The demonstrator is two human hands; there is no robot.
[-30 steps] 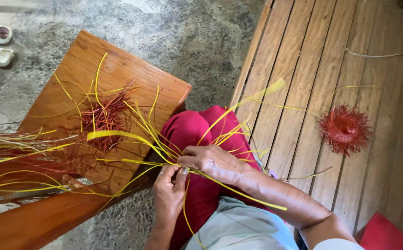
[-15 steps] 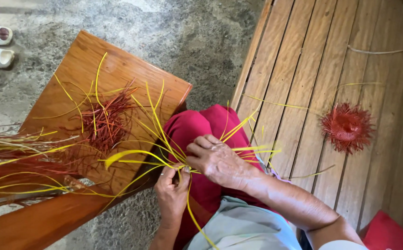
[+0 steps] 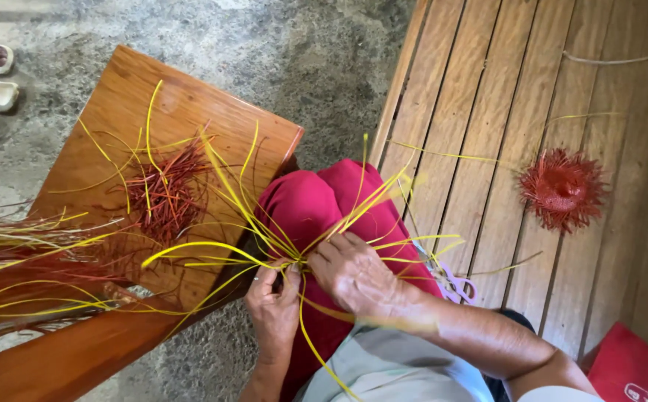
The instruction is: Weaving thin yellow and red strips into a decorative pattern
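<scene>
Over the red lap, the left hand (image 3: 275, 305) pinches the middle of the yellow strips (image 3: 264, 238). The right hand (image 3: 354, 275) grips them too, mid-weave. Next probably needs one strip bent across, kept tight.

The left hand (image 3: 275, 307) is reaching up toward 12 o'clock, fingers pinching shut — the right hand (image 3: 357, 274) is angling in from 4 o'clock, fingers curled, knuckles up, touching the left.
</scene>
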